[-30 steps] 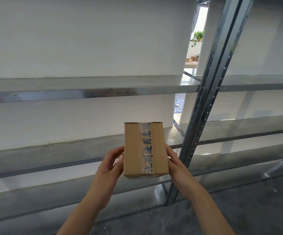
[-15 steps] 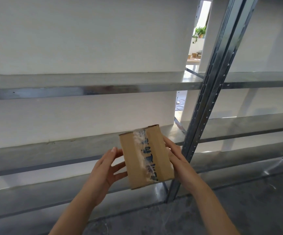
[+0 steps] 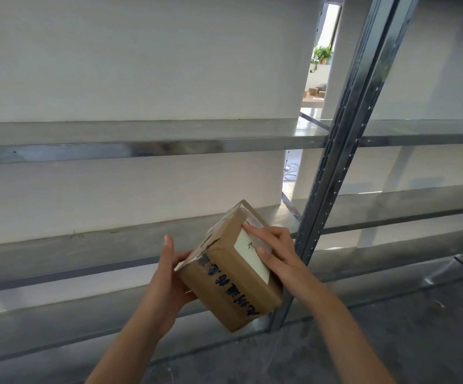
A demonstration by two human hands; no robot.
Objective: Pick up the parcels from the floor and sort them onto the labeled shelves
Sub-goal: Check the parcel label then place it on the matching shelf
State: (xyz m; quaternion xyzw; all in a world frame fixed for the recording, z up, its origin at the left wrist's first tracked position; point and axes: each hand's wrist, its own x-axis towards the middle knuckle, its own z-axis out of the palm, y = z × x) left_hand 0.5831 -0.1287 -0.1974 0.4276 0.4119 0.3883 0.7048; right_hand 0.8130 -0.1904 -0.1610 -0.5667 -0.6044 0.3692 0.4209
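Note:
A small brown cardboard parcel point(image 3: 226, 284) with clear tape and blue printed characters is held tilted in front of the metal shelves. A pale label point(image 3: 249, 254) with a handwritten mark shows on its right face. My left hand point(image 3: 169, 278) cups the parcel's left side and underside. My right hand point(image 3: 276, 252) lies flat on the labelled face, fingers partly covering the label. Behind the parcel runs the middle shelf point(image 3: 86, 245); an upper shelf point(image 3: 141, 142) is above it and a lower shelf point(image 3: 58, 320) below.
A perforated steel upright point(image 3: 344, 151) stands just right of the parcel, joining a second shelf bay point(image 3: 418, 200). White wall behind. A gap shows another room with a potted plant point(image 3: 321, 54). Grey concrete floor point(image 3: 335, 350) lies below.
The parcel has been turned from upright, taped face toward me, to a tilt that brings the labelled side into view. My right hand slid onto that side; my left shifted underneath.

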